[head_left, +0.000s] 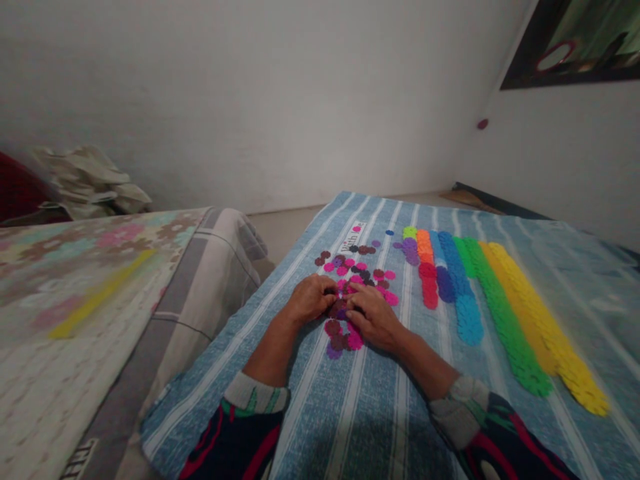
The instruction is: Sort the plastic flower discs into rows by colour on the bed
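Many flat, notched plastic discs lie in a loose cluster on a blue striped cloth (310,393); among them are pink discs (355,339), brown discs (339,342) and purple discs (333,351). My left hand (313,298) rests at the cluster's left side, its fingers bent and pressed together near the middle. Facing it from the right, my right hand (373,312) has curled fingers that almost meet the left fingertips over pink and brown discs. Whatever sits between the fingertips is too small and covered to make out.
To the right, overlapping discs form colour rows: a red row (429,287), a blue row (455,267), a green row (510,333) and a yellow row (555,333). Across a gap on the left stands another covered surface (115,360) with a yellow strip (103,293). A wall (280,100) rises behind.
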Action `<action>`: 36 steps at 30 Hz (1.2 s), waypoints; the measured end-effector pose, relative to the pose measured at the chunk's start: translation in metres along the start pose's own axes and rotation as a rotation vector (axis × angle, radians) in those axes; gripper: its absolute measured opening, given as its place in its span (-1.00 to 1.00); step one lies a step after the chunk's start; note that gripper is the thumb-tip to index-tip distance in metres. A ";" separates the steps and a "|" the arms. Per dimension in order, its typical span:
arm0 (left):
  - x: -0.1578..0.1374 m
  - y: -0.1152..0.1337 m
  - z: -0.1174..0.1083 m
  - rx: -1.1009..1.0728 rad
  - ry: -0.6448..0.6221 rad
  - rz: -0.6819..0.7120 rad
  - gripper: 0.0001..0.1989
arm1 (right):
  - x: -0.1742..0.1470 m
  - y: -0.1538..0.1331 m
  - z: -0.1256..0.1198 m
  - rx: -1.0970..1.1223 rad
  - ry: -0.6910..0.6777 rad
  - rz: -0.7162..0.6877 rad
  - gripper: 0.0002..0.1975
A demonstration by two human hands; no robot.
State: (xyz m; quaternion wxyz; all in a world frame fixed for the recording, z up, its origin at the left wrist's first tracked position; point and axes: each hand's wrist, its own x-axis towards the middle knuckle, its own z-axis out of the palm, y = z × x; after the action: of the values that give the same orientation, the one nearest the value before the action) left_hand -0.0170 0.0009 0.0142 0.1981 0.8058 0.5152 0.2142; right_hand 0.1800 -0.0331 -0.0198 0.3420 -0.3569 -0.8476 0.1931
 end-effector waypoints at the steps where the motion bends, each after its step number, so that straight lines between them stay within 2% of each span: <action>1: 0.000 -0.002 -0.001 0.019 0.008 -0.004 -0.84 | 0.000 0.002 0.000 -0.009 0.006 0.019 -0.89; 6: -0.001 -0.005 -0.005 0.127 0.032 -0.061 -0.81 | 0.001 0.012 -0.004 -0.022 0.070 0.073 -0.89; 9: -0.001 -0.005 -0.006 0.198 0.043 -0.113 -0.80 | 0.001 0.009 -0.004 0.000 0.094 0.056 -0.88; 13: -0.001 -0.006 -0.002 0.212 0.073 -0.044 -0.82 | 0.002 0.002 -0.001 0.036 0.051 -0.036 -0.89; 19: 0.000 -0.004 0.001 0.245 0.016 0.027 -0.84 | 0.002 0.007 -0.002 -0.007 0.045 0.047 -0.87; 27: 0.000 0.000 0.006 0.330 0.072 0.001 -0.76 | 0.003 0.007 -0.001 -0.006 0.028 0.047 -0.88; 32: 0.000 0.011 0.015 0.472 0.103 -0.071 -0.76 | 0.004 0.009 -0.002 -0.029 0.055 0.087 -0.85; 36: 0.001 0.019 0.018 0.501 0.108 -0.103 -0.76 | 0.005 0.010 -0.004 -0.047 0.061 0.085 -0.84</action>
State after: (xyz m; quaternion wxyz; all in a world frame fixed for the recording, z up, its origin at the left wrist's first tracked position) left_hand 0.0070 -0.0069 0.0099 -0.0246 0.7898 0.6025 0.1123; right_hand 0.1846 -0.0223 -0.0205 0.3504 -0.4064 -0.8252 0.1765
